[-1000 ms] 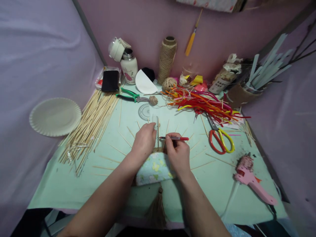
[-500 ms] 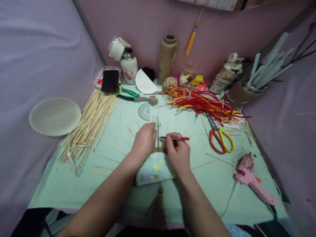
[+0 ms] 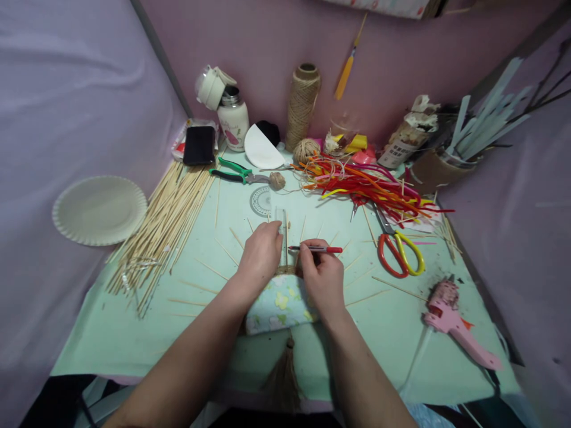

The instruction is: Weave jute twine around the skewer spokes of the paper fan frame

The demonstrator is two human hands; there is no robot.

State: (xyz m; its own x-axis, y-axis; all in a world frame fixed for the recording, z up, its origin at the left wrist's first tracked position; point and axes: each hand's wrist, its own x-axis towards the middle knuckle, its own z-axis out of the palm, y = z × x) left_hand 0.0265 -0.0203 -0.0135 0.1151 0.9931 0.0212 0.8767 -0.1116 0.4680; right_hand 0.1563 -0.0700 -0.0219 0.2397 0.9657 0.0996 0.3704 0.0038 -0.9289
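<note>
My left hand (image 3: 260, 257) presses its closed fingers down on a clear ruler (image 3: 281, 223) that lies along a thin bamboo stick (image 3: 286, 235) at the middle of the green mat (image 3: 392, 321). My right hand (image 3: 322, 276) pinches a red pen (image 3: 317, 249), its tip against the stick beside the ruler. Thin sticks fan out from under both hands like spokes. A floral paper half-circle (image 3: 279, 306) lies under my wrists, with a brown tassel (image 3: 284, 374) hanging at the table's front edge.
A pile of bamboo skewers (image 3: 167, 217) and a paper plate (image 3: 99, 209) lie at the left. Green pliers (image 3: 234, 173), a flask (image 3: 232, 123), twine spool (image 3: 302, 104), coloured strips (image 3: 366, 184), red-yellow scissors (image 3: 397, 249) and a pink glue gun (image 3: 455, 324) ring the mat.
</note>
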